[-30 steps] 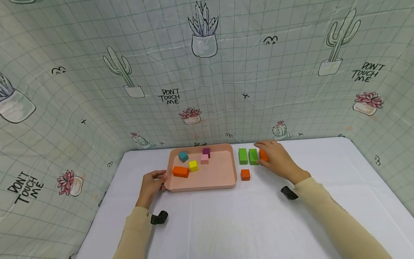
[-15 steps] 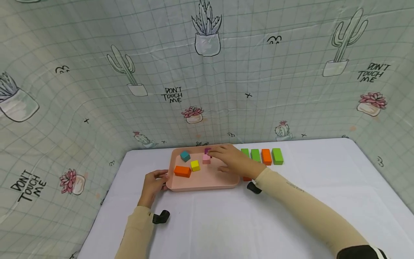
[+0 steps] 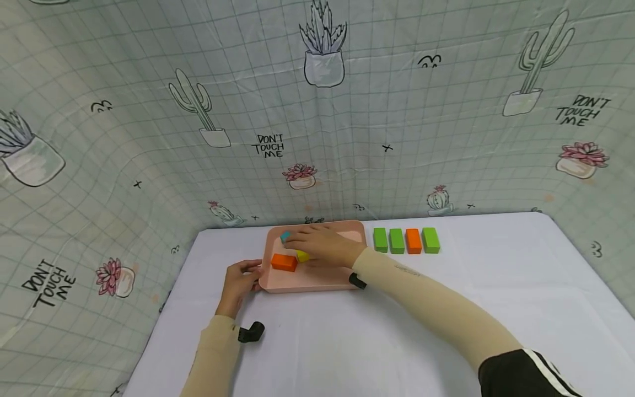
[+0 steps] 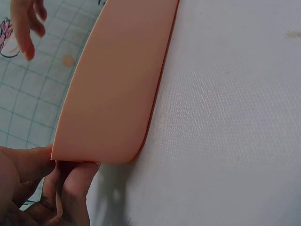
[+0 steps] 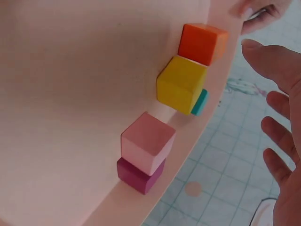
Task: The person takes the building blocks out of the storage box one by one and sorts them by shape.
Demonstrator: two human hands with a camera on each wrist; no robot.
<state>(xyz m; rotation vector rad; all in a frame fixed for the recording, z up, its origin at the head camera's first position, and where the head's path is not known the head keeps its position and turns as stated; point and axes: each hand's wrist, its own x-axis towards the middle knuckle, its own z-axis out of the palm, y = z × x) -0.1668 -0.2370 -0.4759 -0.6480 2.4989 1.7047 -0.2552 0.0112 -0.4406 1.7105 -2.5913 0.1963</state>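
Note:
A pink tray point(image 3: 310, 288) lies on the white table, and my left hand point(image 3: 239, 284) grips its left edge between thumb and fingers. Over the tray, my right hand point(image 3: 322, 246) hovers with loosely spread fingers and holds nothing. Beneath or beside it are a teal block point(image 3: 285, 236), a yellow cube point(image 3: 302, 256) and an orange block point(image 3: 284, 262). In the right wrist view, a pink cube point(image 5: 146, 141) sits against a purple block point(image 5: 138, 175); the right hand hides both in the head view.
To the tray's right stand two green blocks point(image 3: 388, 241), an orange block point(image 3: 413, 241) and another green block point(image 3: 430, 240) in a row. A cloth printed with cacti point(image 3: 322, 138) hangs behind the table point(image 3: 322, 342).
My right hand has released an orange block in the row on the right and moved left over the tray. The small orange cube is now hidden by the right arm. My left hand keeps its hold.

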